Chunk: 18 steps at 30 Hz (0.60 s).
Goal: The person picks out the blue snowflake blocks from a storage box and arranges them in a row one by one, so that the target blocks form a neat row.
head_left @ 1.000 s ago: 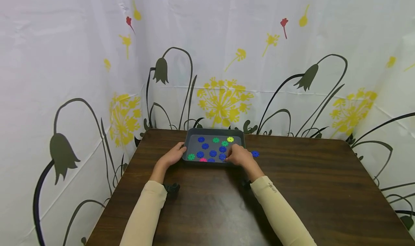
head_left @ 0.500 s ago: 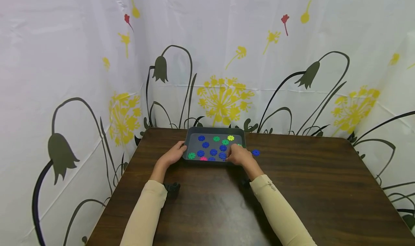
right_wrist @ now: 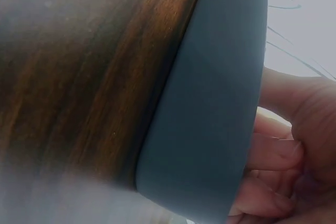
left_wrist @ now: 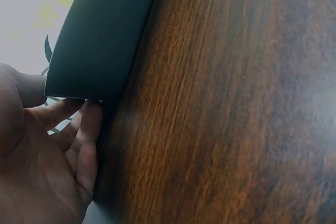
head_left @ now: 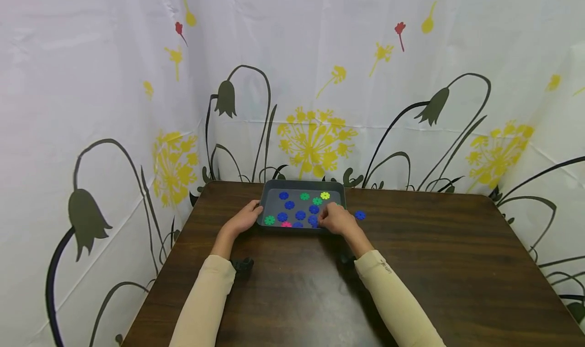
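A dark grey tray (head_left: 303, 185) holds several flower-shaped discs: blue (head_left: 300, 215), green (head_left: 269, 220), yellow (head_left: 325, 195) and pink (head_left: 286, 224). My left hand (head_left: 244, 217) grips the tray's left end. In the left wrist view its thumb lies on the near side of the rim, its fingers underneath. My right hand (head_left: 338, 219) reaches over the front right corner into the tray, fingers curled, fingertips at a partly covered blue disc (head_left: 314, 225). The tray wall (right_wrist: 205, 98) hides those fingertips in the right wrist view, so whether they pinch the disc cannot be told.
A single blue disc (head_left: 360, 215) lies on the brown wooden table (head_left: 425, 255), just right of the tray. Behind the table hangs a white curtain (head_left: 356, 22) printed with flowers, which also runs along both sides.
A green disc's edge shows behind the right hand now, hidden one second ago. The right hand shifts only slightly; the left hand keeps its grip on the tray.
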Available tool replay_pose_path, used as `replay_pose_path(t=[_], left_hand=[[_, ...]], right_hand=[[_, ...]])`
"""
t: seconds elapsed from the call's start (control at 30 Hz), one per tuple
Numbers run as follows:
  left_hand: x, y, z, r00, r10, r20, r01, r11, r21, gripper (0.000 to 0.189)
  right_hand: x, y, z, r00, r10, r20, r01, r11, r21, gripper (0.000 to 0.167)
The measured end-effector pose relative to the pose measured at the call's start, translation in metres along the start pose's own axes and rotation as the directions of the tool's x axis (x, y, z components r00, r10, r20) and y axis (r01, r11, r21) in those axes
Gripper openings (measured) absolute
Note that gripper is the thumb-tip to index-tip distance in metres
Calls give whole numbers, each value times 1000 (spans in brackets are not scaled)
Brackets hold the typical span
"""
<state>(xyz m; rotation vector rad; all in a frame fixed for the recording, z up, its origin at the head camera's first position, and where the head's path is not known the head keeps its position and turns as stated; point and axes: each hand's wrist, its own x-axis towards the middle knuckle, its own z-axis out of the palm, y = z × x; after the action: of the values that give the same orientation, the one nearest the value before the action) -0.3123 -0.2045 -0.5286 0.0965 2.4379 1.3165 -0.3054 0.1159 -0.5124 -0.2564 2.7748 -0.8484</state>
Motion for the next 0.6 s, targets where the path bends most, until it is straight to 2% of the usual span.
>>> replay_pose_path(t=[0.13,0.33,0.6], left_hand=[[0,0,1,1000,-3,-7,3,1000,1,59],[0,0,0,1000,16,-9,-16,1000,-16,58],[0,-3,2,1000,5,-13,-5,1000,-16,58]], right_hand=[[-3,1,-1,999,16,-37,-14,999,46,11],[-5,4,-5,995,16,-96,-10,998,61,8],[-12,11,-8,983,-71,-171,100,981,168,5]])
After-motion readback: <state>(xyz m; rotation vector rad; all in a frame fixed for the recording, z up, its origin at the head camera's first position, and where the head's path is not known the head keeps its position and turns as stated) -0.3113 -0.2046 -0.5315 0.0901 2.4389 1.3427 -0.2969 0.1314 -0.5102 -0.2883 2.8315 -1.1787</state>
